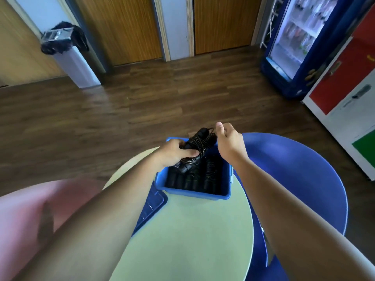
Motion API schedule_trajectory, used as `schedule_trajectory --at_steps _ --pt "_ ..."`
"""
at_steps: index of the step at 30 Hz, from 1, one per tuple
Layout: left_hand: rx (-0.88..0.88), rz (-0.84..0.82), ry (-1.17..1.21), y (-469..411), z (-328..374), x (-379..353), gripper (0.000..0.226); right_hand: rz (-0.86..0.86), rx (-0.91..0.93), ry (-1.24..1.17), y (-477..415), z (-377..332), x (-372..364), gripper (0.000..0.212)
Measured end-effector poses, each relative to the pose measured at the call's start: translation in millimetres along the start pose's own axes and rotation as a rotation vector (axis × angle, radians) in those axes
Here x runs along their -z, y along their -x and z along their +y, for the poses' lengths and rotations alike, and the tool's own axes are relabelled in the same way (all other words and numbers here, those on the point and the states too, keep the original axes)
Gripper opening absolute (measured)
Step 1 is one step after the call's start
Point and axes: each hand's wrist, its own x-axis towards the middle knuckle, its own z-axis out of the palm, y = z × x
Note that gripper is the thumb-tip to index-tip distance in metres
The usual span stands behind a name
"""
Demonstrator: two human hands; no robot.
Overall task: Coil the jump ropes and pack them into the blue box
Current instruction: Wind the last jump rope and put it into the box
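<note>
A blue box (221, 196) stands at the far edge of a round pale green table (188, 236). Several coiled black jump ropes (194, 177) lie packed side by side inside it. Above the box, my left hand (174, 153) grips a coiled black jump rope (199, 142) around its handles. My right hand (229, 140) pinches the thin cord at the top right of that same bundle, thumb up. The bundle tilts, its lower end just over the ropes in the box.
The dark blue box lid (152, 207) lies on the table left of the box, partly under my left forearm. A blue chair (300, 171) stands to the right, a pink seat (30, 216) to the left. A bin, doors, a drinks fridge and a cabinet line the room.
</note>
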Motion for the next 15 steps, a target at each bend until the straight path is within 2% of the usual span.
schedule_trajectory --at_steps 2,5,6,11,15 --pt "0.124 0.057 0.046 -14 -22 -11 0.056 -0.006 -0.011 0.074 -3 21 -8 0.038" --pt "0.254 0.113 0.105 -28 -47 -32 0.042 -0.034 0.01 0.24 -2 52 -23 0.034" --pt "0.287 0.139 0.111 -33 -55 -39 0.044 -0.051 0.029 0.304 -1 62 -29 0.038" --pt "0.387 0.208 0.132 -48 -74 -67 0.089 -0.046 0.15 0.432 12 97 -57 0.047" --pt "0.445 0.128 0.012 -45 -71 -74 0.107 0.005 0.196 0.385 16 109 -67 0.043"
